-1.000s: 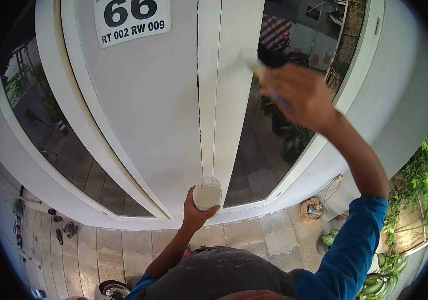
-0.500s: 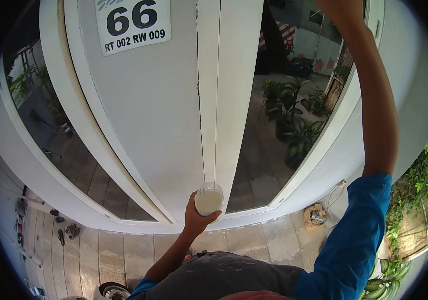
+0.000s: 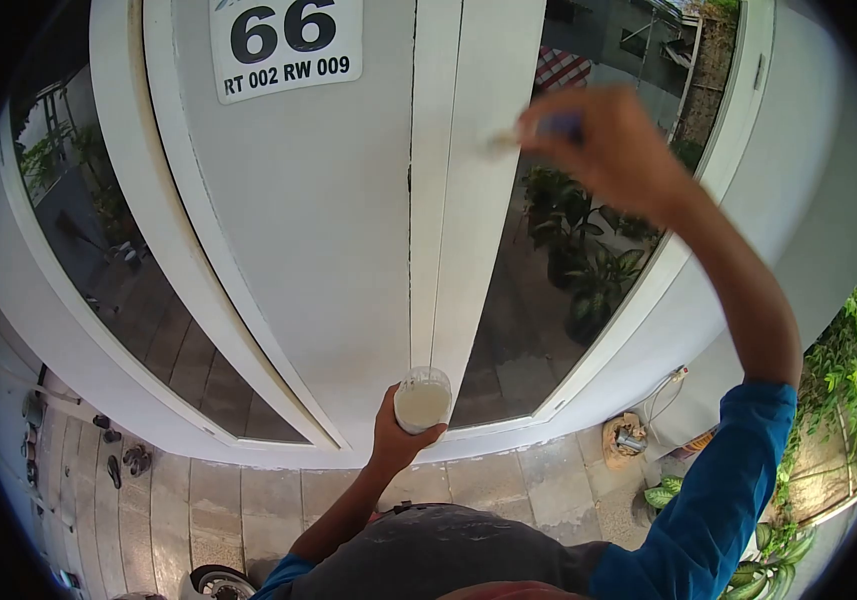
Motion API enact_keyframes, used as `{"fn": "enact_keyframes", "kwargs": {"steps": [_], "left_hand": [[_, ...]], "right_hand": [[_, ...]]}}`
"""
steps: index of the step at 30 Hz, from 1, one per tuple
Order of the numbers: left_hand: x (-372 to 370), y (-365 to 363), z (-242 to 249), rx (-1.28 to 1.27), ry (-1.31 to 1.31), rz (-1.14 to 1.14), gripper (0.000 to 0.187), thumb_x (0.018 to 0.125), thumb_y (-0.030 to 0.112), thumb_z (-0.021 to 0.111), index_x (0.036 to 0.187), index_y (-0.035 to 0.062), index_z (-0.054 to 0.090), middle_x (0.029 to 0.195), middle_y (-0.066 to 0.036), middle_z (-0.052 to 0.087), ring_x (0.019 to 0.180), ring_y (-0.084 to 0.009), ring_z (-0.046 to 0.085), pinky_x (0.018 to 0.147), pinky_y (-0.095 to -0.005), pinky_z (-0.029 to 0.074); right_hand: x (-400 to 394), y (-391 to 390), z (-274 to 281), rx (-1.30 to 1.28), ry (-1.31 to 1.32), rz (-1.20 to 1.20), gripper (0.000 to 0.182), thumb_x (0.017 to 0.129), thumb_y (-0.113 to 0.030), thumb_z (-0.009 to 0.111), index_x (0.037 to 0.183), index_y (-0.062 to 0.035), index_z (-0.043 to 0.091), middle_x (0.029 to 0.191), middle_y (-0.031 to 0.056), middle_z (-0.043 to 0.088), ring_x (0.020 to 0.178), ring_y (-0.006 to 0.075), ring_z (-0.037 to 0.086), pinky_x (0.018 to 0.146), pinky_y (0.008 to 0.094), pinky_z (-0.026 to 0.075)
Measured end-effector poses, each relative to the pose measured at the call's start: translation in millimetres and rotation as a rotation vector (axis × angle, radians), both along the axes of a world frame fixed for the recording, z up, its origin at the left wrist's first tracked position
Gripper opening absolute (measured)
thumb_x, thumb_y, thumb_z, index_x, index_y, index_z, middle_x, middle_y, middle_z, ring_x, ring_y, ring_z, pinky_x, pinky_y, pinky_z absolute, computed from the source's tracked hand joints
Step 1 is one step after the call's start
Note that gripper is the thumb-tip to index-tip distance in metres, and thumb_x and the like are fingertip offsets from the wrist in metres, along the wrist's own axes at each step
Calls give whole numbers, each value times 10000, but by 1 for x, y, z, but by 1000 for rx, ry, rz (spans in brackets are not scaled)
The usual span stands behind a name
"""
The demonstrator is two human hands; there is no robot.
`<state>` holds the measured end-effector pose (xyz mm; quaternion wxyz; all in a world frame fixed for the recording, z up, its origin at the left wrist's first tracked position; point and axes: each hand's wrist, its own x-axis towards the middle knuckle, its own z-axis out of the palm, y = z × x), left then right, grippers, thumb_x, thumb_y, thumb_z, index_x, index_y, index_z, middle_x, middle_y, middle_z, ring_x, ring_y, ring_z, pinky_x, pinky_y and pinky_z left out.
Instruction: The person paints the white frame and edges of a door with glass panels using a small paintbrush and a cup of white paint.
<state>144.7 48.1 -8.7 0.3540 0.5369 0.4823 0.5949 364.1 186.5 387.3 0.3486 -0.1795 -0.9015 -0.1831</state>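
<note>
My left hand (image 3: 403,440) is wrapped round a clear plastic cup (image 3: 421,375) of off-white liquid, low in front of the white door frame (image 3: 430,250). Higher up on the right, my right hand (image 3: 613,145) grips a small paintbrush (image 3: 501,143). Motion smears the brush; a bit of blue shows between the fingers, and its pale tip points left toward the white frame strip beside the dark glass pane (image 3: 508,320).
A house number plate (image 3: 288,45) is fixed to the grey panel at the upper left. Several shoes (image 3: 128,460) lie on the tiled floor (image 3: 268,490). At the lower right stand a brown pot-like object (image 3: 620,440) and leafy plants (image 3: 773,555).
My right hand has come down and left from the top edge, bringing the paintbrush into view. My left hand still holds the cup in nearly the same place.
</note>
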Motion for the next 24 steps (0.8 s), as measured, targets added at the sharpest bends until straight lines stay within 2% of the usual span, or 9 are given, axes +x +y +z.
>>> {"fn": "enact_keyframes", "kwargs": {"steps": [2, 4, 7, 11, 13, 14, 17, 21, 24], "left_hand": [[1, 1, 0, 4, 3, -2, 752, 699, 166, 934, 1320, 42, 530, 1189, -110, 673, 1117, -226, 653, 987, -386, 515], [2, 1, 1, 17, 1, 6, 747, 699, 161, 930, 1318, 41, 530, 1191, -112, 671, 1120, -227, 651, 988, -386, 513], [1, 3, -2, 16, -13, 0, 738, 700, 156, 927, 1313, 41, 532, 1195, -113, 671, 1123, -227, 651, 990, -386, 512], [1, 1, 3, 27, 20, 25, 730, 699, 151, 924, 1307, 41, 535, 1189, -113, 674, 1117, -229, 655, 989, -387, 514], [0, 0, 3, 22, -5, 17, 729, 700, 154, 924, 1307, 43, 537, 1183, -111, 676, 1113, -229, 657, 988, -388, 515], [-1, 1, 2, 24, -6, 16, 729, 700, 154, 924, 1307, 43, 537, 1183, -111, 676, 1113, -229, 657, 988, -388, 515], [0, 0, -1, 26, -34, 2, 738, 697, 155, 928, 1312, 45, 536, 1181, -109, 676, 1112, -228, 657, 990, -388, 515], [4, -3, 3, 9, -34, -16, 752, 693, 160, 935, 1319, 45, 535, 1183, -107, 675, 1115, -225, 655, 993, -385, 514], [7, -3, 2, 12, -10, -14, 749, 694, 164, 938, 1316, 45, 537, 1180, -106, 675, 1114, -224, 655, 992, -384, 513]], "right_hand": [[4, 3, 63, 224, 154, -86, 136, 927, -157, 765, 1059, -129, 761, 979, 30, 766, 759, 147, 731, 674, 333, 589], [-1, -7, 121, 328, 394, -31, 173, 941, -139, 746, 1028, 10, 758, 895, 97, 768, 722, 131, 669, 658, 339, 556], [1, -4, 161, 481, 476, 61, 158, 938, -133, 746, 1024, -2, 764, 879, 96, 766, 728, 131, 673, 647, 314, 545], [4, 4, 103, 569, 182, 36, 157, 950, -126, 730, 1024, 8, 763, 816, 69, 747, 697, 123, 657, 613, 311, 524], [18, 13, 41, 526, 61, -108, 150, 913, -115, 767, 1062, -103, 750, 1006, 52, 766, 798, 194, 755, 698, 343, 618], [14, 13, 19, 639, 23, 84, 103, 880, -126, 771, 968, -85, 736, 931, 68, 748, 806, 241, 737, 650, 347, 594], [15, -10, -58, 275, -116, 122, 105, 833, -103, 798, 917, -74, 743, 900, 71, 747, 801, 235, 738, 696, 368, 605], [12, -6, -50, -145, -135, 22, 145, 869, -163, 794, 970, -61, 767, 863, 91, 738, 760, 247, 726, 690, 367, 585], [13, 6, 38, 34, 94, -120, 130, 896, -156, 770, 1010, -94, 764, 904, 85, 746, 763, 225, 721, 678, 351, 581]]}}
